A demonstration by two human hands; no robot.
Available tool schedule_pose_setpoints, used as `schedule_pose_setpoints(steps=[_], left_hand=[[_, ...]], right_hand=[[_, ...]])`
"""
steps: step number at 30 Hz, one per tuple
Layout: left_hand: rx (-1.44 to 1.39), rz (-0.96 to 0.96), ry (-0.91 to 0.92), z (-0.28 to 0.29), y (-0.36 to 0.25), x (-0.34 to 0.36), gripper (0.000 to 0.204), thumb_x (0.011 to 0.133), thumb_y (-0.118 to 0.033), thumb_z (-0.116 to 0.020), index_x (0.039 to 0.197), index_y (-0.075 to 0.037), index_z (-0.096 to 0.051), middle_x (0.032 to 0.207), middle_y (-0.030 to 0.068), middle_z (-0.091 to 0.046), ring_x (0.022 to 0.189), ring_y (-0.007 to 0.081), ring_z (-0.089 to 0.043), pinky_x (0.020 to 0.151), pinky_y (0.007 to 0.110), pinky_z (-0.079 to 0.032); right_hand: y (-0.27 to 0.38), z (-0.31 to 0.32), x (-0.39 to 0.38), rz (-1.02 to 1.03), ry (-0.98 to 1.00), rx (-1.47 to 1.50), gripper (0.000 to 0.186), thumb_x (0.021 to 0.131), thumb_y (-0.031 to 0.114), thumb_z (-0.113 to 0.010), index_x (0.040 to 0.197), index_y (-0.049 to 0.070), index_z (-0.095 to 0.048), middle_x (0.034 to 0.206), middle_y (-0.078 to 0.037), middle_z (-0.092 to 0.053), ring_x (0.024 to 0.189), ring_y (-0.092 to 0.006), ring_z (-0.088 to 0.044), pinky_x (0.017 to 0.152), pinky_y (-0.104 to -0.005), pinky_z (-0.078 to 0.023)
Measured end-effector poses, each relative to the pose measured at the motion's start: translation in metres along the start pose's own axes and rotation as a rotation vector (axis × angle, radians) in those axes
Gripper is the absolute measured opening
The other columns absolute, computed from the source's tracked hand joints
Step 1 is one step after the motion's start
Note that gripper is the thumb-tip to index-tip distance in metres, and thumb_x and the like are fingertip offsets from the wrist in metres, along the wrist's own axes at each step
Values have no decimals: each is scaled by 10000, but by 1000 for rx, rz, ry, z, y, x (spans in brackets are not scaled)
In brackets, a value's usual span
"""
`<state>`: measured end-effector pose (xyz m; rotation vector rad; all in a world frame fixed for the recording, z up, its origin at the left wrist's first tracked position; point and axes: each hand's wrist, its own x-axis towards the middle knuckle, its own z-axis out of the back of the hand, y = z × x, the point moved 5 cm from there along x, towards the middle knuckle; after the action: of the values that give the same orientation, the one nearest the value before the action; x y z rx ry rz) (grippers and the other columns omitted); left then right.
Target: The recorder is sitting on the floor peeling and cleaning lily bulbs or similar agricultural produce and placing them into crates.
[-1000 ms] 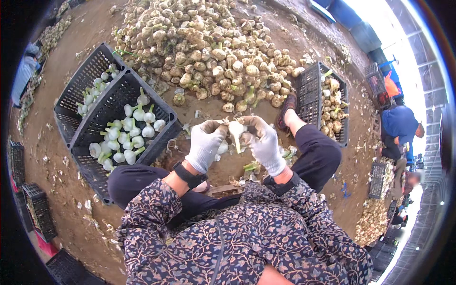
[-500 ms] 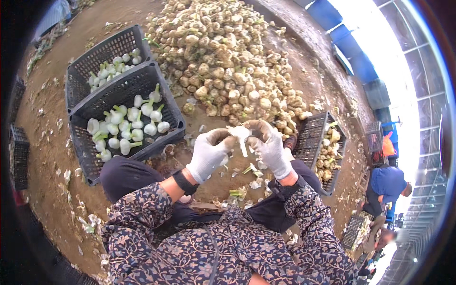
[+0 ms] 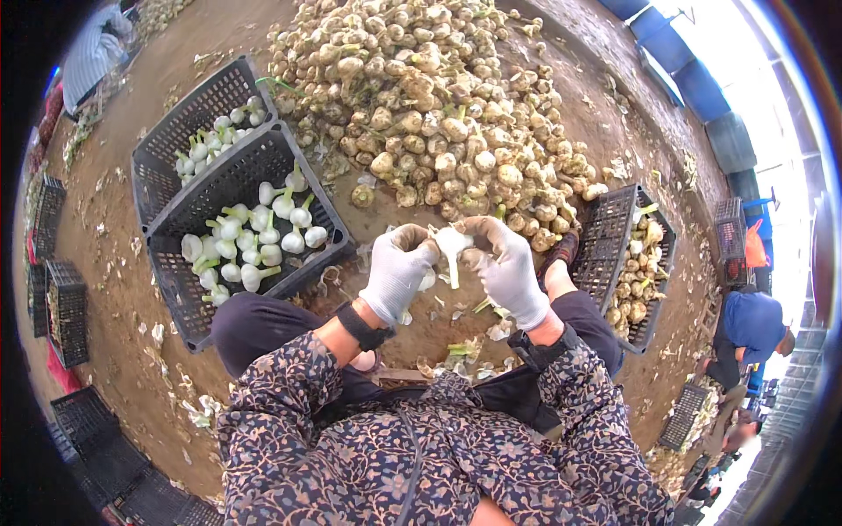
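Head view: both gloved hands, left hand [image 3: 400,273] and right hand [image 3: 512,276], pinch one white garlic bulb [image 3: 452,242] between them, stem down. Bulb's in front of the unpeeled garlic pile [image 3: 438,123]. Black crate [image 3: 294,277] of clean bulbs at left; second crate [image 3: 605,245] at right, dirtier bulbs inside.

Pale grey knit gloves [image 3: 517,287], brown about the fingers and thumbs, cover both hands [image 3: 399,270]. A broad black strap [image 3: 363,327] circles the left wrist, and a dark band [image 3: 545,347] rings the right cuff. The dark navy long-sleeved top [image 3: 526,465] bears a branching floral print in tan and dusty pink, above plain dark trousers [image 3: 259,323] and a dark, reddish-brown shoe [image 3: 561,250].
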<state>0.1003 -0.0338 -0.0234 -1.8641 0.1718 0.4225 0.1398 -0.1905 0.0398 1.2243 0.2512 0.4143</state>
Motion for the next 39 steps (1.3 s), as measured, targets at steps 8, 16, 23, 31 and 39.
schedule_pose_setpoints(steps=[8,16,23,31,39], left_hand=[[188,42,121,-27,40,-16,153,846,7,-587,974,23,-669,872,58,-692,691,114,-633,678,260,-521],[-86,-154,91,-9,-32,-25,323,928,-65,-589,1237,26,-567,1086,146,-665,887,232,-701,719,329,-591],[-37,-216,218,-28,-55,-58,507,928,-148,-674,1388,-35,-496,1189,131,-650,957,193,-685,750,301,-589],[-767,53,-17,-17,-21,-56,283,1031,-324,-533,1174,-90,-605,1016,39,-681,873,163,-672,704,310,-584],[-644,-31,120,-13,-11,-56,394,1031,-413,-516,1193,-60,-577,984,65,-663,804,182,-663,678,298,-556]], right_hand=[[-10,19,3,-211,-41,1011,334,938,176,-677,1210,2,-593,1051,-118,-704,856,-193,-704,680,-285,-567],[15,24,12,-138,89,643,244,952,218,-606,1008,0,-702,881,-20,-697,710,-68,-603,625,-231,-473],[24,16,-1,-279,231,445,209,944,239,-671,930,40,-733,740,-6,-677,571,-52,-566,505,-233,-455],[16,4,-14,-25,91,375,234,852,165,-764,1013,15,-685,878,-21,-703,757,-121,-645,708,-256,-519],[20,3,-16,134,-233,180,148,894,161,-693,905,22,-643,769,-78,-652,743,-231,-658,661,-361,-516]])
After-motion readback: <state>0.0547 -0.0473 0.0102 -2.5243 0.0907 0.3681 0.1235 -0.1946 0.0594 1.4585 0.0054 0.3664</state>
